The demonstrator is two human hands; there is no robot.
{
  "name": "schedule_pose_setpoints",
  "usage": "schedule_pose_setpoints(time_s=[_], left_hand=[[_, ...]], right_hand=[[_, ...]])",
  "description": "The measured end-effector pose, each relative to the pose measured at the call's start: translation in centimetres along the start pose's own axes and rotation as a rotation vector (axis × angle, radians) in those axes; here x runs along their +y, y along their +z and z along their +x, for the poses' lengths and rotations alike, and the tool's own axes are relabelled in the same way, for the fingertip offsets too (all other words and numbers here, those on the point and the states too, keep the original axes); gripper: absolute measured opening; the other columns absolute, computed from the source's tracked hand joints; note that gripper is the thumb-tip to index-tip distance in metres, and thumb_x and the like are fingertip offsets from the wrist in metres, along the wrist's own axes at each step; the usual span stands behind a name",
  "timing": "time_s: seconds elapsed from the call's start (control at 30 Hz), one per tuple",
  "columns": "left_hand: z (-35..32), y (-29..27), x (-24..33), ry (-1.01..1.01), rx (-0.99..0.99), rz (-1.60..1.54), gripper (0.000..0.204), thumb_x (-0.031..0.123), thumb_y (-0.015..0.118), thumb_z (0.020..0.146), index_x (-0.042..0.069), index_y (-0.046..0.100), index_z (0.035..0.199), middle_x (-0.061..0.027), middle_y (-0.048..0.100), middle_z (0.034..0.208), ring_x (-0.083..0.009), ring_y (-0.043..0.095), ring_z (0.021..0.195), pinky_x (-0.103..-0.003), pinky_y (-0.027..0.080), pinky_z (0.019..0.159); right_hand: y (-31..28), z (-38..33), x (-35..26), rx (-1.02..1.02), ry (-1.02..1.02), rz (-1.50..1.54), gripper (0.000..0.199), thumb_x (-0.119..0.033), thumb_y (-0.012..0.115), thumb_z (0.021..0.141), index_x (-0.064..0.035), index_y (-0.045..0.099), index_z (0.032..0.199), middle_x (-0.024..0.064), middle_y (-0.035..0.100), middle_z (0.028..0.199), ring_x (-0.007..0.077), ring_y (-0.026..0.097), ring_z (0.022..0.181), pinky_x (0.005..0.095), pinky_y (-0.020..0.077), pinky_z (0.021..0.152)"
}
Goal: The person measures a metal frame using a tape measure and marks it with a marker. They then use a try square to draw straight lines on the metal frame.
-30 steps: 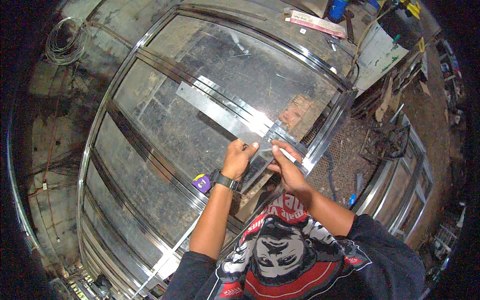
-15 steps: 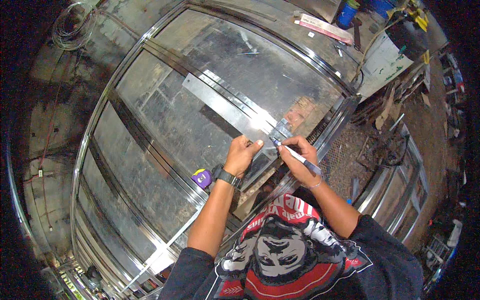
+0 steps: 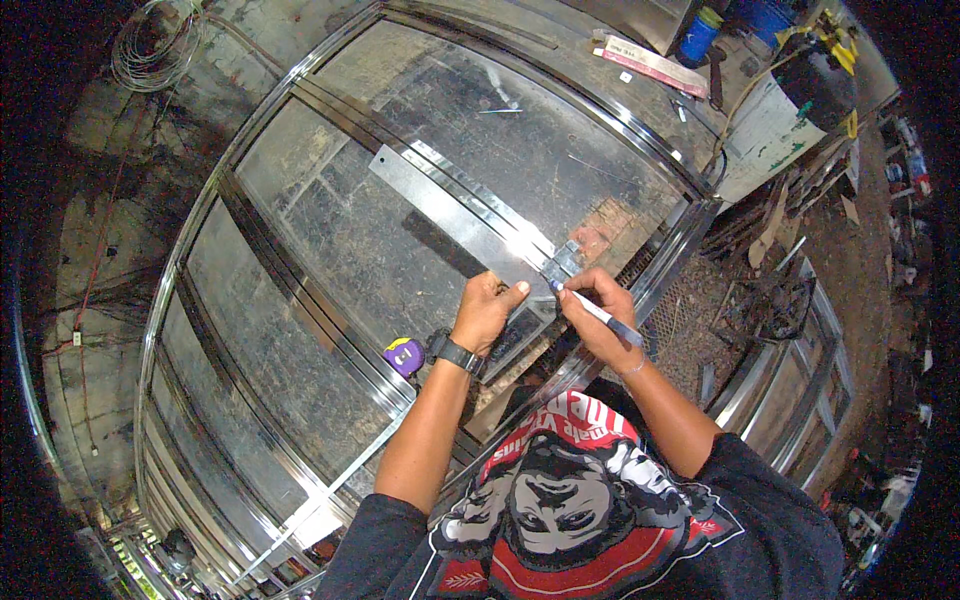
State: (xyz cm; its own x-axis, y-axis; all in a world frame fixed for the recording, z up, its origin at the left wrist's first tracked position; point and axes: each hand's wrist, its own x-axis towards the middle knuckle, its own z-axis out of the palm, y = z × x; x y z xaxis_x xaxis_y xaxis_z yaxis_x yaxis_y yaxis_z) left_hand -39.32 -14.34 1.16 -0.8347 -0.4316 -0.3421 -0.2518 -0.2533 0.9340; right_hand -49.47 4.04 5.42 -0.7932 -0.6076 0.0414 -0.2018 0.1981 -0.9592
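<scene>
My right hand (image 3: 600, 315) is closed round a white marker pen (image 3: 600, 312), its tip down by the near end of a flat silver metal strip (image 3: 450, 214). At that same end my left hand (image 3: 488, 312) pinches the strip's edge, thumb on top and fingers mostly hidden underneath. The strip has a small hole at its far end and lies along a shiny metal bar (image 3: 478, 194) of the frame. Just right of the strip, near the pen tip, sits a small metal piece (image 3: 564, 260). A purple and yellow tape measure (image 3: 404, 356) rests left of my left wrist.
A large metal frame (image 3: 165, 290) with several crossbars spreads under my hands. Beyond its far right corner lie a long red and white box (image 3: 655, 66), a blue container (image 3: 697, 42) and scrap wood (image 3: 770, 225). Coiled wire (image 3: 155, 48) is at the far left.
The pen tip has shifted slightly toward me along the strip's end. My left hand keeps its hold, and the view has moved a little.
</scene>
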Motion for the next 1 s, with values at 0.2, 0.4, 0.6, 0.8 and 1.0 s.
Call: schedule_pose_setpoints(time_s=[0.2,0.4,0.6,0.8,1.0], left_hand=[[-0.1,-0.1,0.3,-0.004,0.016,0.070,0.018,0.014,0.077,0.092,0.000,0.072,0.103,-0.0011,0.071,0.093,-0.0107,0.062,0.081,-0.030,0.050,0.073],[-0.4,-0.3,0.5,-0.020,0.012,0.020,0.019,0.017,0.078,0.092,0.000,0.069,0.096,0.0001,0.066,0.086,-0.0092,0.058,0.075,-0.028,0.047,0.066],[-0.9,-2.1,4.1,-0.013,-0.215,0.229,0.047,0.030,0.077,0.094,-0.002,0.067,0.127,-0.0089,0.071,0.110,-0.0170,0.064,0.105,-0.032,0.050,0.095],[1.5,-6.3,0.4,-0.247,-0.585,0.046,0.039,0.031,0.070,0.100,-0.001,0.065,0.123,-0.0104,0.073,0.107,-0.0193,0.070,0.098,-0.032,0.055,0.087],[0.7,-5.1,0.1,-0.586,-0.573,-0.292,0.045,0.046,0.055,0.106,0.002,0.066,0.109,-0.0014,0.056,0.061,-0.0070,0.040,0.042,-0.024,0.029,0.037]], right_hand=[[-0.1,-2.5,-0.1,0.256,0.119,0.110,0.027,-0.026,0.071,0.100,-0.0054,0.066,0.116,0.0040,0.069,0.100,0.0120,0.067,0.088,0.0281,0.0574,0.074],[3.8,-3.5,0.4,0.084,0.612,0.719,0.040,-0.023,0.077,0.095,-0.0021,0.064,0.127,0.0099,0.068,0.117,0.0192,0.068,0.104,0.0359,0.0628,0.084],[2.5,-4.7,-1.3,0.200,0.470,0.594,0.036,-0.015,0.076,0.095,-0.0005,0.065,0.125,0.0111,0.070,0.113,0.0198,0.070,0.098,0.0346,0.0653,0.076],[-5.1,-5.1,-4.0,0.350,0.291,0.410,0.038,-0.020,0.075,0.095,-0.0020,0.063,0.127,0.0098,0.071,0.112,0.0194,0.071,0.095,0.0360,0.0650,0.074],[-10.2,-4.5,-4.4,0.448,0.259,0.475,0.036,-0.019,0.074,0.096,0.0006,0.064,0.125,0.0112,0.070,0.109,0.0205,0.072,0.093,0.0356,0.0666,0.071]])
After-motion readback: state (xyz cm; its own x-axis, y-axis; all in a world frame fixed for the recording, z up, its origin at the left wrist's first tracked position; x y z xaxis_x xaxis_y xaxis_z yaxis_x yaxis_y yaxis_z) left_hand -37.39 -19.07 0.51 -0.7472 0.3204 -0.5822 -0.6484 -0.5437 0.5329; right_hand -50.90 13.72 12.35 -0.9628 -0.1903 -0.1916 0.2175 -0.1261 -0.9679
